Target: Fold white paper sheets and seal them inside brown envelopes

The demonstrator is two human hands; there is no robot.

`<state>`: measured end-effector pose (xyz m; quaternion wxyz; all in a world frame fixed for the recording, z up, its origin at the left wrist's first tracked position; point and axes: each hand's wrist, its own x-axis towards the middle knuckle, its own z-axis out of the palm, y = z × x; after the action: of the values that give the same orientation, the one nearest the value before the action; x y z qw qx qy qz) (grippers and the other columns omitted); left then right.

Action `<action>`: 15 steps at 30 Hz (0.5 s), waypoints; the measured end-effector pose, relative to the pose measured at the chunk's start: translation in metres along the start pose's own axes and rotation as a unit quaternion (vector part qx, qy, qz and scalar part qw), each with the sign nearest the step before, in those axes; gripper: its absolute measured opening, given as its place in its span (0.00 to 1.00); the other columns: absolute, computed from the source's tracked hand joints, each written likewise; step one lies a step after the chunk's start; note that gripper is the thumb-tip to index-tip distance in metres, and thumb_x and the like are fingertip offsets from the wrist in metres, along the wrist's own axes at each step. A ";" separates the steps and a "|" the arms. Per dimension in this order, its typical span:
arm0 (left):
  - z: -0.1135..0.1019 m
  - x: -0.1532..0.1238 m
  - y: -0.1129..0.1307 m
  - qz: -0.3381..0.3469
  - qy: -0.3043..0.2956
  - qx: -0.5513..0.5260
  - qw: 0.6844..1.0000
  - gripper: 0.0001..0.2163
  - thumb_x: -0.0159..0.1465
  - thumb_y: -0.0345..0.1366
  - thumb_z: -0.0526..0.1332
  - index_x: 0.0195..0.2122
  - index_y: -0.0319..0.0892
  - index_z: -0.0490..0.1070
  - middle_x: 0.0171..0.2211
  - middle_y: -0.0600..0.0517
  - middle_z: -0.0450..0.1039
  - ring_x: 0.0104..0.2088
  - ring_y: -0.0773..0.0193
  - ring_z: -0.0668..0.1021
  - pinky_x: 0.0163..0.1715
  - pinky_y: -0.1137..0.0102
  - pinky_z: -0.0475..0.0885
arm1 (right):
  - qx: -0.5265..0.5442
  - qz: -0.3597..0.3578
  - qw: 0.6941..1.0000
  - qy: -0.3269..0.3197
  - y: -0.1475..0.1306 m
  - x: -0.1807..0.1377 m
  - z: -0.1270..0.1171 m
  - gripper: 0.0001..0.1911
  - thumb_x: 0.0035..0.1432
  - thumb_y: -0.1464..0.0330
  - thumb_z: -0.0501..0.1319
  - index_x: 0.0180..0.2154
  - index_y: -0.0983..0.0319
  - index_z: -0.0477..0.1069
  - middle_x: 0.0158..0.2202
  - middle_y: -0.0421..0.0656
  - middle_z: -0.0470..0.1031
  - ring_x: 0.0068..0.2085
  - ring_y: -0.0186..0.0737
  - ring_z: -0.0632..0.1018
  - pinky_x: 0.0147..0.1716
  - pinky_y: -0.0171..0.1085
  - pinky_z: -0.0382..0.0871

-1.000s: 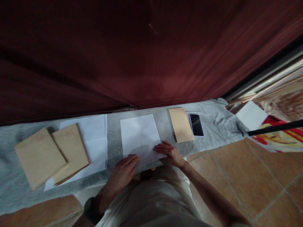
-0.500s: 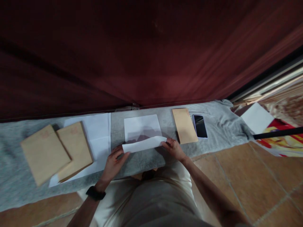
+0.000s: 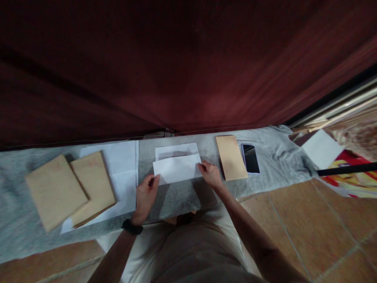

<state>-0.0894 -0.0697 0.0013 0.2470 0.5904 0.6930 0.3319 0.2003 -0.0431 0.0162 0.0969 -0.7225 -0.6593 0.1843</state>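
A white sheet of paper (image 3: 178, 169) lies partly folded in front of me, its near flap bent up and over toward the far part. My left hand (image 3: 147, 192) pinches the flap's left edge between thumb and fingers. At the opposite edge, my right hand (image 3: 210, 173) is closed on the paper with thumb and fingertips. Behind the flap, a strip of the sheet's far part shows in shadow. A brown envelope (image 3: 231, 158) lies just right of my right hand.
Grey cloth (image 3: 179, 202) covers the narrow surface. On the left, two brown envelopes (image 3: 57, 192) overlap on white sheets (image 3: 125, 165). A phone (image 3: 250, 158) lies right of the single envelope. Dark red fabric (image 3: 182, 78) rises behind; a tiled floor (image 3: 282, 220) lies below.
The paper's near flap has swung upward and away from me, now showing its broad face and covering more of the far part. Both hands moved slightly forward with it.
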 end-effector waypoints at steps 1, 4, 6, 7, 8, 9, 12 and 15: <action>0.001 0.002 0.001 -0.003 0.004 0.004 1.000 0.18 0.67 0.55 0.56 0.37 0.45 0.75 0.31 0.52 0.80 0.30 0.61 0.79 0.32 0.70 0.71 | -0.008 0.005 1.000 0.002 -0.001 0.001 0.001 0.15 0.75 0.61 0.55 0.42 0.58 0.79 0.37 0.45 0.85 0.40 0.44 0.84 0.37 0.33 0.69; 0.003 0.008 0.006 -0.018 0.018 0.013 1.000 0.17 0.67 0.53 0.57 0.37 0.45 0.75 0.31 0.51 0.81 0.30 0.60 0.80 0.32 0.70 0.70 | -0.025 0.023 0.999 0.006 -0.006 0.005 0.002 0.16 0.75 0.60 0.54 0.43 0.58 0.79 0.38 0.46 0.85 0.40 0.45 0.85 0.38 0.34 0.70; 0.005 0.011 0.009 -0.029 0.018 0.027 0.999 0.16 0.67 0.52 0.58 0.36 0.45 0.74 0.30 0.51 0.80 0.30 0.60 0.79 0.31 0.70 0.68 | -0.032 0.034 0.999 0.010 -0.009 0.008 0.002 0.17 0.75 0.59 0.54 0.43 0.58 0.79 0.38 0.48 0.85 0.39 0.45 0.85 0.37 0.35 0.72; 0.005 0.013 0.011 -0.034 0.017 0.035 0.999 0.15 0.68 0.51 0.58 0.35 0.45 0.74 0.29 0.51 0.79 0.29 0.61 0.79 0.30 0.70 0.67 | -0.035 0.038 0.999 0.012 -0.011 0.010 0.002 0.17 0.75 0.59 0.54 0.42 0.58 0.80 0.38 0.48 0.85 0.39 0.44 0.85 0.37 0.35 0.72; 0.006 0.014 0.012 -0.037 0.015 0.040 0.998 0.15 0.68 0.50 0.58 0.35 0.45 0.74 0.29 0.51 0.79 0.29 0.61 0.78 0.30 0.71 0.66 | -0.038 0.040 0.998 0.015 -0.012 0.011 0.002 0.18 0.75 0.59 0.54 0.42 0.58 0.80 0.38 0.48 0.85 0.38 0.44 0.85 0.37 0.35 0.73; 0.007 0.016 0.013 -0.038 0.012 0.045 0.998 0.14 0.68 0.49 0.57 0.35 0.45 0.74 0.29 0.52 0.79 0.28 0.61 0.78 0.29 0.71 0.65 | -0.042 0.041 0.998 0.016 -0.014 0.012 0.002 0.18 0.75 0.58 0.54 0.43 0.58 0.80 0.38 0.49 0.85 0.38 0.44 0.85 0.37 0.35 0.73; 0.009 0.020 0.014 -0.035 0.009 0.080 0.996 0.14 0.70 0.47 0.57 0.36 0.44 0.75 0.29 0.51 0.79 0.28 0.62 0.77 0.29 0.71 0.62 | -0.061 0.045 0.997 0.016 -0.017 0.015 0.002 0.18 0.75 0.58 0.54 0.43 0.58 0.80 0.37 0.50 0.85 0.37 0.44 0.85 0.38 0.36 0.74; 0.012 0.024 0.017 -0.035 0.004 0.151 0.988 0.13 0.71 0.44 0.56 0.39 0.43 0.77 0.29 0.50 0.79 0.27 0.61 0.76 0.27 0.70 0.59 | -0.085 0.050 0.995 0.016 -0.020 0.018 0.004 0.19 0.75 0.58 0.53 0.45 0.60 0.79 0.36 0.52 0.84 0.38 0.45 0.85 0.39 0.37 0.75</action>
<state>-0.0738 -0.0432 0.0076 0.1637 0.5950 0.7564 0.2167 0.1813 -0.0235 0.0183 0.0369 -0.7629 -0.6341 0.1204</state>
